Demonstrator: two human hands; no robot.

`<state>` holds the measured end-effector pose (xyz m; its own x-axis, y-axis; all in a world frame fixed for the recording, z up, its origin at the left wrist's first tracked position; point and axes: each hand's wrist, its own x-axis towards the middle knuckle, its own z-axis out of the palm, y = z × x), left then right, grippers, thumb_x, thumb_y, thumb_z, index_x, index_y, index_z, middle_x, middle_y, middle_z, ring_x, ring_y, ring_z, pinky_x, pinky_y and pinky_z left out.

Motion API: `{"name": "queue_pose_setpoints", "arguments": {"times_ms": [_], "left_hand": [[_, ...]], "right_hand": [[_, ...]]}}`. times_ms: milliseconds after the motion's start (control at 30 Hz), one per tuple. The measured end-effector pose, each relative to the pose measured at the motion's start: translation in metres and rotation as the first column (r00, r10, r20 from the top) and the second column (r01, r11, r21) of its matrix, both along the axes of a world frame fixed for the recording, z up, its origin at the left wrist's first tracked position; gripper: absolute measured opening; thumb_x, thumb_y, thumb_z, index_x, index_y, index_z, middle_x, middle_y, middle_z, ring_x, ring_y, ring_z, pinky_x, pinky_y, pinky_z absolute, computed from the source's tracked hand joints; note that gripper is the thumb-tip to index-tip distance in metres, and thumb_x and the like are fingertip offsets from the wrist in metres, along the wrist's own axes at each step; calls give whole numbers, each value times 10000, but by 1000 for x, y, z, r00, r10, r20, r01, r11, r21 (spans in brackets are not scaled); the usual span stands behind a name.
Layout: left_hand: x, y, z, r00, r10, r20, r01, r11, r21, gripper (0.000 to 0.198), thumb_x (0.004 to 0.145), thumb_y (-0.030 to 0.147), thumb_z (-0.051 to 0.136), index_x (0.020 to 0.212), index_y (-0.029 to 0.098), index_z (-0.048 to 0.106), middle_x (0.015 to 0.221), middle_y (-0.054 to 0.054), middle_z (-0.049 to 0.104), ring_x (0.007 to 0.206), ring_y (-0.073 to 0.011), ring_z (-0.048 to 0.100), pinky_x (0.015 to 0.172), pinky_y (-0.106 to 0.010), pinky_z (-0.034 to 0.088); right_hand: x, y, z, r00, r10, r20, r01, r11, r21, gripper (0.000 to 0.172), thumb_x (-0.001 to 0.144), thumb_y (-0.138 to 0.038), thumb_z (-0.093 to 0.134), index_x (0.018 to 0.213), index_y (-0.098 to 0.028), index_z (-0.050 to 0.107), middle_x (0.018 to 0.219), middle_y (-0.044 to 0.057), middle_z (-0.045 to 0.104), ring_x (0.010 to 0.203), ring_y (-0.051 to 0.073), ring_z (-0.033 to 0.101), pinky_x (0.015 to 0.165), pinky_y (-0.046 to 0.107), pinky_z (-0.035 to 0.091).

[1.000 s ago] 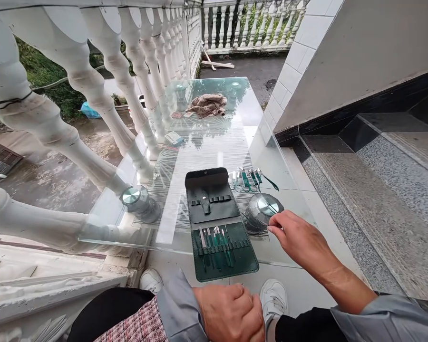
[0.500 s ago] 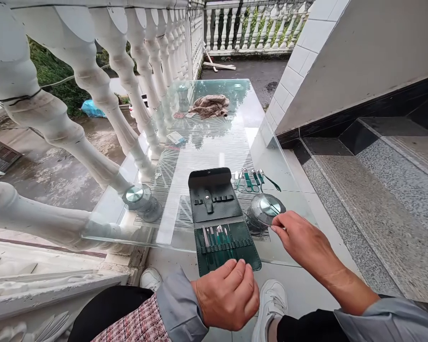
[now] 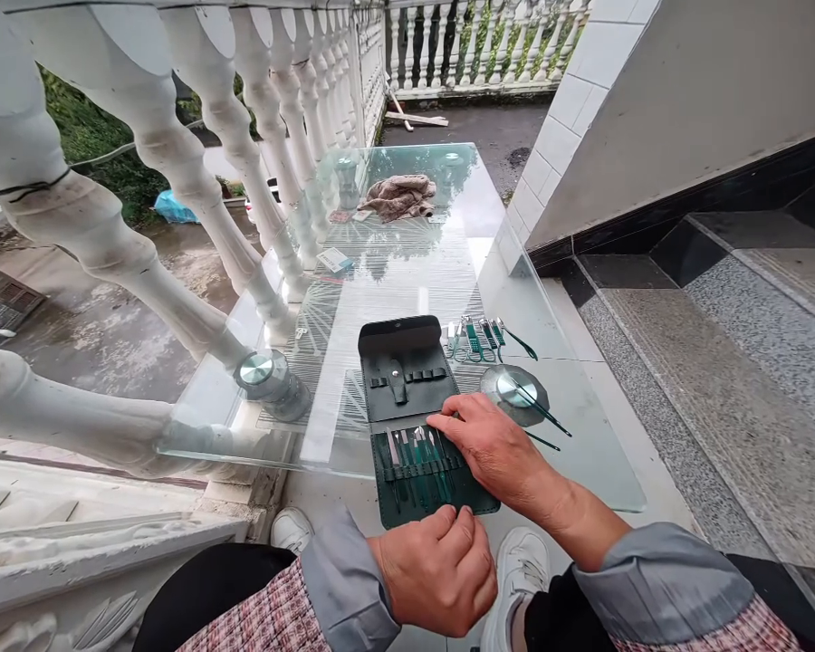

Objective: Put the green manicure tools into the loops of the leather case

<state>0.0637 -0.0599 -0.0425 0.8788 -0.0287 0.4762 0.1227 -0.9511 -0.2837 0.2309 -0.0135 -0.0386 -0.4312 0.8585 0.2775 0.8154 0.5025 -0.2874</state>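
A dark green manicure case [image 3: 417,403] lies unfolded at the near edge of a glass table [image 3: 394,299]. Several slim metal tools [image 3: 414,462] with green handles stand in its lower row of loops. My right hand [image 3: 493,444] is over the case's right side, thumb and forefinger pinched by the tips of the rightmost tools; what they hold is hidden. At the case's lower edge my left hand [image 3: 438,566] is closed, its fingers curled, and I cannot see what is inside. Two thin dark tools [image 3: 543,415] lie on the glass to the right.
Nail clippers and scissors [image 3: 475,340] lie in a row right of the case. Farther back are a crumpled brown cloth [image 3: 400,197] and a small white-blue packet [image 3: 335,261]. A white balustrade [image 3: 196,172] runs along the left; stone steps [image 3: 706,362] rise on the right.
My right hand has let go of the thin tool, which now lies on the glass, and has moved left to the case. My left hand stays almost in place.
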Motion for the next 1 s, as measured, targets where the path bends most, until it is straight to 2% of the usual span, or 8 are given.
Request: {"name": "queue_pose_setpoints", "arguments": {"times_ms": [200, 367, 733, 900, 1000], "left_hand": [[-1, 0, -4, 1000, 3, -5, -3, 1000, -6, 207, 835, 189, 459, 837, 88, 639, 898, -142, 679, 822, -239, 661, 639, -335, 531], [-1, 0, -5, 1000, 15, -22, -15, 1000, -11, 216, 843, 187, 448, 850, 84, 638, 910, -148, 678, 834, -234, 661, 644, -332, 534], [0, 0, 0, 1000, 18, -4, -19, 1000, -8, 211, 838, 176, 456, 844, 85, 646, 887, -136, 683, 820, -227, 661, 640, -321, 536], [-1, 0, -3, 999, 19, -32, -19, 1000, -3, 204, 842, 185, 463, 866, 81, 637, 912, -150, 676, 837, -229, 657, 651, -331, 534], [-1, 0, -4, 1000, 27, -12, -27, 1000, -2, 211, 841, 187, 459, 849, 94, 648, 902, -138, 679, 831, -223, 653, 645, -321, 532]], "right_hand": [[1, -1, 1, 999, 36, -12, -36, 999, 40, 369, 854, -62, 369, 1054, -204, 645, 961, 90, 594, 845, 185, 485, 729, 329, 437], [2, -5, 2, 998, 66, -15, -65, 996, 59, 406, 852, -55, 348, 1115, -206, 618, 1003, 97, 612, 912, 200, 515, 772, 364, 452], [6, -8, 0, 994, 82, 69, -87, 994, 70, 463, 786, 8, 381, 1143, -185, 604, 1076, 109, 609, 957, 222, 507, 773, 371, 439], [6, -10, -4, 998, 60, -9, -59, 996, 60, 463, 803, -2, 371, 1139, -213, 610, 1099, 100, 603, 1004, 214, 512, 796, 373, 442], [7, -10, -4, 993, 36, -114, -34, 999, 19, 431, 839, -43, 361, 1145, -231, 600, 1099, 88, 604, 1012, 203, 523, 821, 379, 452]]}}
